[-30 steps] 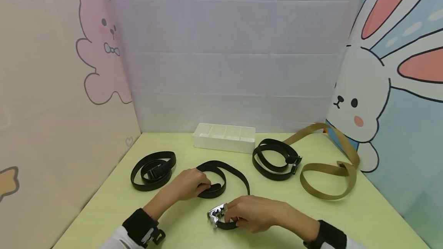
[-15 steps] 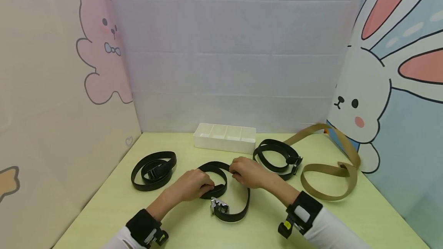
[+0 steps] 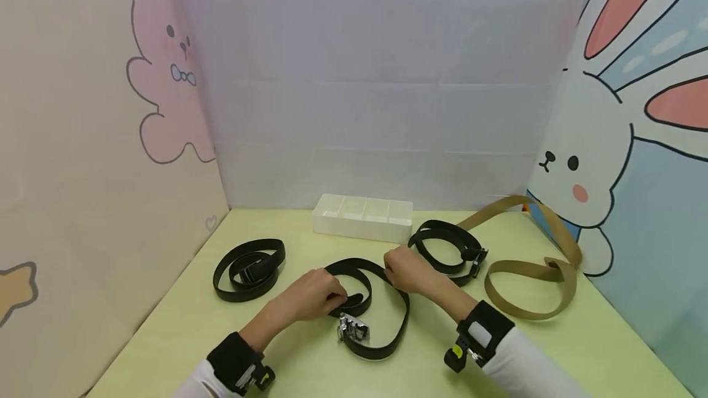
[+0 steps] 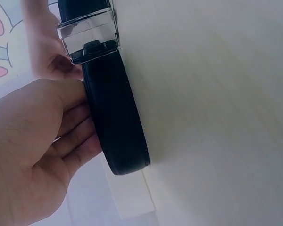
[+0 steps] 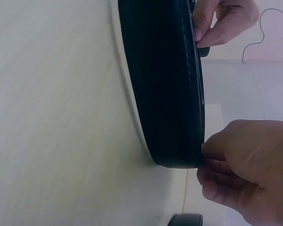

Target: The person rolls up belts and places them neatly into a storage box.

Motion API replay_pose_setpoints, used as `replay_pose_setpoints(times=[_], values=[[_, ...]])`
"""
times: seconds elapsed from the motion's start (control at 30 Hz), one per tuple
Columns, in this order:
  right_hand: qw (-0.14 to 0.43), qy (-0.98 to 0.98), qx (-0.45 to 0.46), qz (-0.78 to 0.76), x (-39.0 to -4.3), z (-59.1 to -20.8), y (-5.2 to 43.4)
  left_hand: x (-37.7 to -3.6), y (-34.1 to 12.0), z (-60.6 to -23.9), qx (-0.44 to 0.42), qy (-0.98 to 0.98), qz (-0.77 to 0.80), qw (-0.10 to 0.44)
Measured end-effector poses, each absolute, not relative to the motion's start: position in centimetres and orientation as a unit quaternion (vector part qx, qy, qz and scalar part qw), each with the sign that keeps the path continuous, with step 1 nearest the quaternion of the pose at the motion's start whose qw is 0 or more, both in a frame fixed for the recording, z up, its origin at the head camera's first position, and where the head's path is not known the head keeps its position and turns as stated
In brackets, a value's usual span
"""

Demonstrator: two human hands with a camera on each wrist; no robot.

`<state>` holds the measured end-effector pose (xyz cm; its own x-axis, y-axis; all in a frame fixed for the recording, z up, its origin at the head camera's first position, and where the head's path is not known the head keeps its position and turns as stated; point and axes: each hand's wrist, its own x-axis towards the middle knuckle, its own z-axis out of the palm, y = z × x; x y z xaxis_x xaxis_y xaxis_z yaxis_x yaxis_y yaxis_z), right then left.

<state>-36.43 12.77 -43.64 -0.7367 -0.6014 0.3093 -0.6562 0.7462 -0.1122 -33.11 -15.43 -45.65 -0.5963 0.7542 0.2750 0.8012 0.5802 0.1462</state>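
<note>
A black belt (image 3: 378, 352) stands on its edge in a loose coil on the table, its silver buckle (image 3: 354, 329) at the near end. My left hand (image 3: 316, 293) pinches the coil's inner turn beside the belt's tip. On the outer turn, my right hand (image 3: 410, 268) pinches the belt's upper edge at the far right of the loop. The left wrist view shows the buckle (image 4: 87, 35) up close, with the left fingers behind the strap (image 4: 115, 117). In the right wrist view, thumb and fingers meet at the strap's edge (image 5: 162, 84).
A coiled black belt (image 3: 249, 292) lies to the left. Another black belt (image 3: 442, 226) is coiled at the right, near a tan strap (image 3: 522, 309) in loose loops. A white compartment box (image 3: 362, 227) stands at the back, before the pale wall (image 3: 370, 109).
My right hand has let go near the buckle, moved up to the belt's outer turn and drawn it slightly right. The loop has widened. My left hand keeps its hold.
</note>
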Motion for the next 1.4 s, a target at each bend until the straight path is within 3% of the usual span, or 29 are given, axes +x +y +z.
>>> replay_pose_setpoints(times=[0.37, 0.57, 0.67, 0.87, 1.2, 1.4], values=[[0.151, -0.928, 0.3, 0.158, -38.2, -47.5, 20.5, -33.1, -16.0, -45.3, -0.422, -0.892, -0.128, 0.098], [0.089, -0.952, 0.239, 0.17, -34.6, -43.9, 21.9, -33.1, -17.1, -45.7, -0.441, -0.88, -0.138, 0.107], [0.045, -0.963, 0.212, 0.162, -32.8, -41.6, 21.2, -33.1, -17.3, -45.9, -0.457, -0.87, -0.142, 0.121], [-0.008, -0.973, 0.203, 0.108, -32.7, -40.4, 19.5, -32.8, -17.4, -45.9, -0.461, -0.868, -0.141, 0.117], [0.039, -0.935, 0.348, 0.065, -35.6, -39.6, 11.5, -32.7, -17.1, -46.2, -0.454, -0.875, -0.133, 0.104], [0.011, -0.931, 0.364, 0.012, -38.2, -40.2, 6.8, -32.9, -16.8, -46.2, -0.465, -0.869, -0.133, 0.106]])
